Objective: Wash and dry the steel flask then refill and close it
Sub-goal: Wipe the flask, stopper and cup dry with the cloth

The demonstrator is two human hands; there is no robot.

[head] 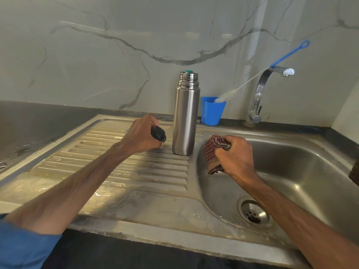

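The steel flask [186,117] stands upright on the drainboard [116,162], just right of the left hand [142,135], whose fingers wrap a dark piece [158,133], possibly its cap; right hand [236,156] fingers clutch a checked cloth [212,154]. Drying seems under way; capping remains

I see the steel flask [185,117] standing upright just left of the sink bowl [291,162], on the ribbed side. Its threaded neck is bare, with a teal stopper [188,71] in the mouth. The dark cap [158,133] is off, gripped in my left hand [141,134], farther left of the bowl. A folded red checked cloth [212,154] is bunched in my right hand [237,156] at the bowl's left rim.
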